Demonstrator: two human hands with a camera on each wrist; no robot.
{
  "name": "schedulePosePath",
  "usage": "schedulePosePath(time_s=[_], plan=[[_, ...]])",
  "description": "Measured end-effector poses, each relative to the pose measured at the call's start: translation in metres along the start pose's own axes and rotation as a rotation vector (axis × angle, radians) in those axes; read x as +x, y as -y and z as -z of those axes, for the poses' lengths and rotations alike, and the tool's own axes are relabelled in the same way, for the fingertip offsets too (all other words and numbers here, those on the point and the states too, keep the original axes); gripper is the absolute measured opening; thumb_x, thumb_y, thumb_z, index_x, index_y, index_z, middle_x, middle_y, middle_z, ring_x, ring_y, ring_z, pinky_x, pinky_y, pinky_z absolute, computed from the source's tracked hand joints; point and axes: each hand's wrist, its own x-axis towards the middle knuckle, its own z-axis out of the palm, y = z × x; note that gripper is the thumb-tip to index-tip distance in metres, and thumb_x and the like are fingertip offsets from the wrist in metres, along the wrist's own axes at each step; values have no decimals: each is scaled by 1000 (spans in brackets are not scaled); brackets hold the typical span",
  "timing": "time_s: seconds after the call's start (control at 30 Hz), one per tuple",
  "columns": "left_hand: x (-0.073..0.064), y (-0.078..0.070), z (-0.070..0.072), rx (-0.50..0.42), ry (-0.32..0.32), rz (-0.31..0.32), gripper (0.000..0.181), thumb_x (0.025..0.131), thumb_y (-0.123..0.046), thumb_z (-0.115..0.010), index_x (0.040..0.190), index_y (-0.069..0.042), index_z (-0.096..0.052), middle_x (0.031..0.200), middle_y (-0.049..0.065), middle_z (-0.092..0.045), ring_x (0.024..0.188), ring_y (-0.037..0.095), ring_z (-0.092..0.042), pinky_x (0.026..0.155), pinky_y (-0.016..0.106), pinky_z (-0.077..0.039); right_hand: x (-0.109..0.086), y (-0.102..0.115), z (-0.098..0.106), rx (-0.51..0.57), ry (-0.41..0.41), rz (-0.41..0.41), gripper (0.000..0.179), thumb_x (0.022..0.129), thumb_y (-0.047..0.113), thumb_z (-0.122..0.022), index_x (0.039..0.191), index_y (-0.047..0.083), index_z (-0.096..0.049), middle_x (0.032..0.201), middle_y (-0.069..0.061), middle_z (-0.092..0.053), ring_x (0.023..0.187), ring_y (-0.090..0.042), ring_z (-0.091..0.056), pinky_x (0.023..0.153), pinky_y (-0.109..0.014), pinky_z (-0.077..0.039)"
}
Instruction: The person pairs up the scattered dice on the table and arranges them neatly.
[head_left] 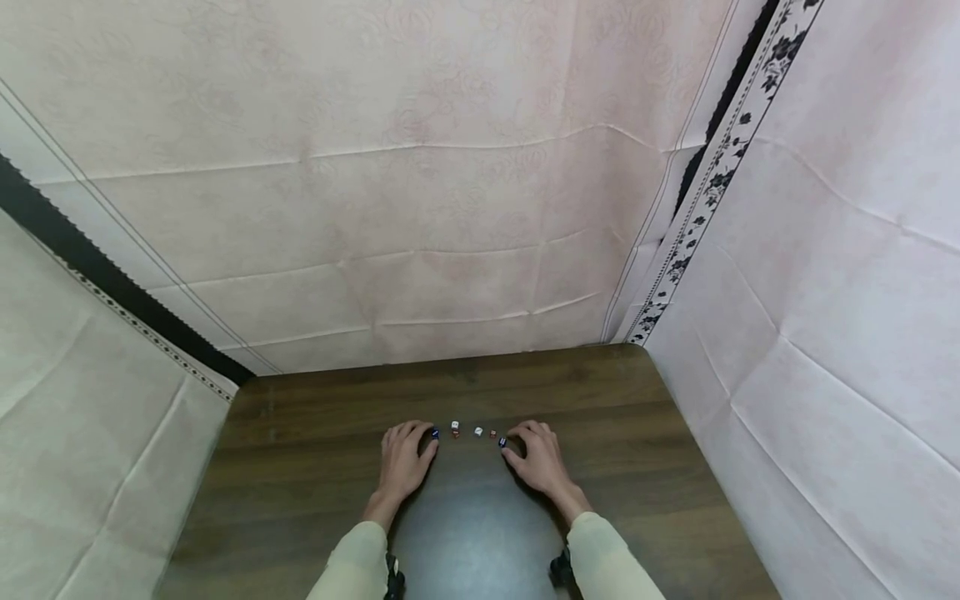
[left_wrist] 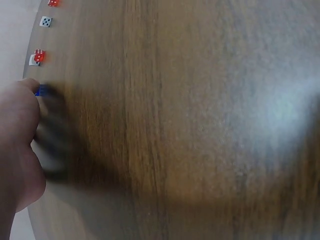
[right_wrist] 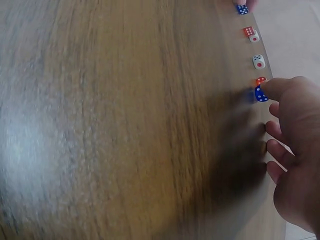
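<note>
A small blue die (head_left: 435,433) with white dots is pinched between the thumb and fingers of my left hand (head_left: 402,457). My right hand (head_left: 542,458) pinches a second blue die (right_wrist: 261,94), thumb against its side. Between the hands, other dice lie in a loose row on the wooden table. Nearest the left hand are a white die (left_wrist: 33,60) and a red die (left_wrist: 39,55), overlapping in the wrist views. Farther right comes another white die (right_wrist: 258,61), then a red die (right_wrist: 261,80), partly hidden by the right thumb.
The brown wooden table (head_left: 315,467) has a rounded far corner at the right. Pale cloth walls hang around it: a back cloth (head_left: 450,208), a left one (head_left: 90,417) and a right one (head_left: 825,292). Light glares on the tabletop between the forearms.
</note>
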Motion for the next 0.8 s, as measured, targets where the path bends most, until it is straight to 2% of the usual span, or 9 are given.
schedulePosePath(time_s=[0.37,0.63,0.8], plan=[[2,-2,-1,-2,-12,10,29,106,-25,-82,132,-13,-82,140,13,-74,138,42,-61,128,74,-30,3,3,-7,-20,-34,-26,23,98,25,-90,117,13,-85,125,-9,-75,112,-30,-63,96,-48,-46],[3,-1,-4,-6,-23,-13,26,106,-25,-82,130,-14,-83,138,12,-75,135,42,-62,125,74,-31,5,3,-9,-13,-39,-67,18,97,24,-92,112,15,-86,122,-6,-74,113,-28,-63,97,-47,-44],[4,1,-5,-6,-38,-12,21,106,-24,-82,125,-15,-83,136,11,-75,135,41,-62,124,74,-31,6,4,-10,-21,-37,-65,16,96,23,-92,109,14,-86,120,-7,-73,111,-28,-62,96,-47,-43]])
